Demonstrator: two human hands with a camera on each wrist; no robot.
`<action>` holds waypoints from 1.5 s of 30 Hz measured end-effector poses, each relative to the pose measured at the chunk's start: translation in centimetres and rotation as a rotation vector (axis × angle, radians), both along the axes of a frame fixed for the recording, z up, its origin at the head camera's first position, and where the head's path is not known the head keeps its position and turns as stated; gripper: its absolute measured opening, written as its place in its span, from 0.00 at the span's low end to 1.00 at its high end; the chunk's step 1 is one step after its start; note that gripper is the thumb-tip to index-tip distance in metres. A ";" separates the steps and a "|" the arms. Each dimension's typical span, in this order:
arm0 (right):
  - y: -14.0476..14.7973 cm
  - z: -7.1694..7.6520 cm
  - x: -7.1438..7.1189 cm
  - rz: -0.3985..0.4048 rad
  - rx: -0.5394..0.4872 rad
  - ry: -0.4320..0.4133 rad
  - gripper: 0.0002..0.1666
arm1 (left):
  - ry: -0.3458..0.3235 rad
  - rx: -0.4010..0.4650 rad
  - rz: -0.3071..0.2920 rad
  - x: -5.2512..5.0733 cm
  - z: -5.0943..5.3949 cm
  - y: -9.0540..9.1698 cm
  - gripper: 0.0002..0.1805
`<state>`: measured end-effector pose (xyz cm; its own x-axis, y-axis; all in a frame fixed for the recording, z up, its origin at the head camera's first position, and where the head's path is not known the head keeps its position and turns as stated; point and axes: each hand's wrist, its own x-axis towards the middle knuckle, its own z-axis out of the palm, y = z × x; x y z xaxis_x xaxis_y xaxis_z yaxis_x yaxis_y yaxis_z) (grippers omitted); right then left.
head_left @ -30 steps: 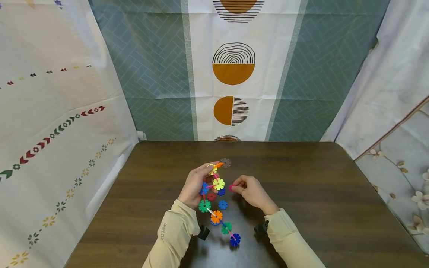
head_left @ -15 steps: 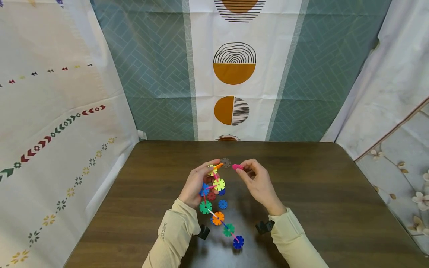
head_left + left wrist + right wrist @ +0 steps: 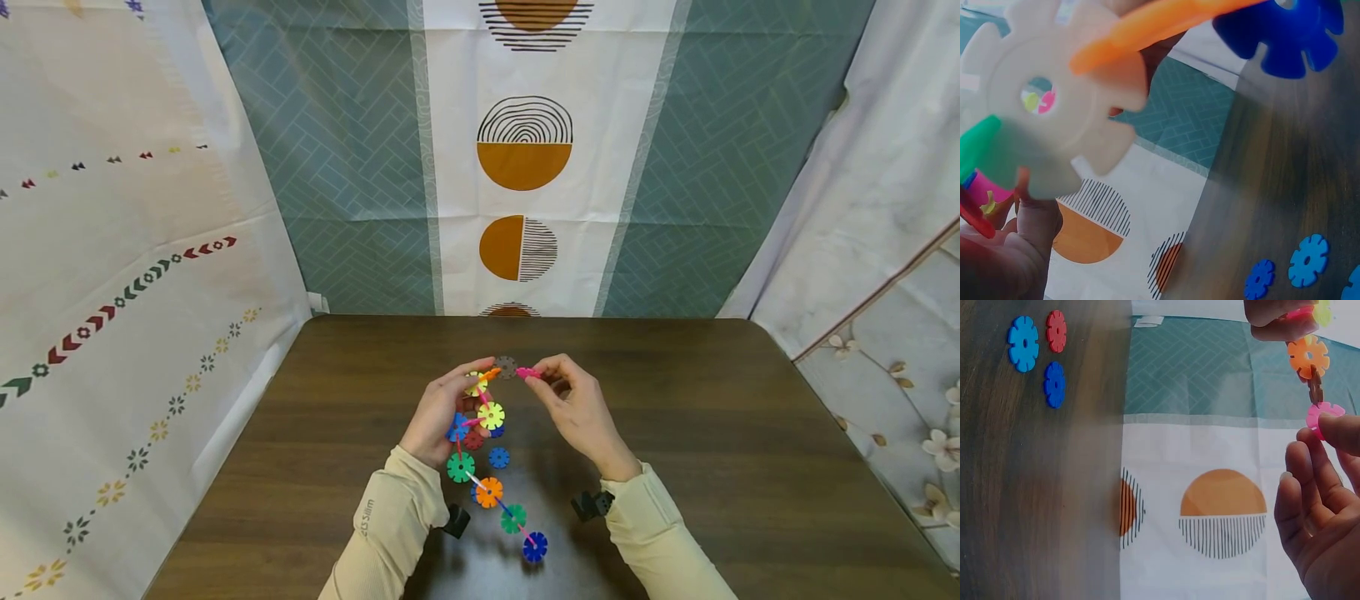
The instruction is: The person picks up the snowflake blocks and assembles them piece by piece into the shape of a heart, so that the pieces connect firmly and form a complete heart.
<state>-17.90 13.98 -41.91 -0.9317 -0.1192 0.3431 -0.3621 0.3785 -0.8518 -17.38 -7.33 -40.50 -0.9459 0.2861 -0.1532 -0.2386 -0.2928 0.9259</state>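
Note:
My left hand holds a chain of interlocking flower-shaped plastic discs near its upper end. From there the chain hangs down through a yellow disc, a green disc and others to a dark blue disc. At the top, an orange disc carries a brown disc. Between thumb and fingers, my right hand pinches a pink disc against the brown disc's edge; whether their slots are joined, I cannot tell. A white disc fills much of the left wrist view.
Loose discs lie on the brown wooden table: a light blue disc, a red disc and a dark blue disc. Patterned cloths hang behind the table and at both sides.
My right hand has moved up and away from me, bringing the pink disc from beside the chain's middle to the brown disc. The left hand stays nearly still; the chain's lower end has swung slightly right.

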 end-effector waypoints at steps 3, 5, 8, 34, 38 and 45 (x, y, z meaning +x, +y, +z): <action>0.0 0.0 0.0 0.003 -0.002 0.001 0.09 | 0.002 0.001 0.001 0.0 0.0 0.0 0.19; 0.1 -0.1 -0.1 0.004 -0.008 0.001 0.08 | 0.003 0.003 0.001 0.0 -0.1 0.0 0.19; 0.1 -0.1 -0.1 0.005 -0.018 0.001 0.08 | 0.003 0.004 0.003 0.0 -0.1 0.0 0.19; 0.1 -0.1 0.0 0.009 -0.035 0.041 0.07 | -0.008 0.001 -0.009 0.0 -0.1 0.2 0.21; 0.1 -0.1 0.0 0.011 -0.026 0.050 0.07 | -0.008 -0.035 -0.010 0.1 -0.2 0.3 0.21; -0.7 2.8 1.7 0.016 -0.044 0.026 0.06 | -0.015 -0.045 -0.021 0.2 -0.3 0.5 0.21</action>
<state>-16.20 13.27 -39.11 -0.9204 -0.1186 0.3726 -0.3903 0.3347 -0.8577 -17.16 -6.83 -40.82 -0.9372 0.2985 -0.1805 -0.2582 -0.2459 0.9343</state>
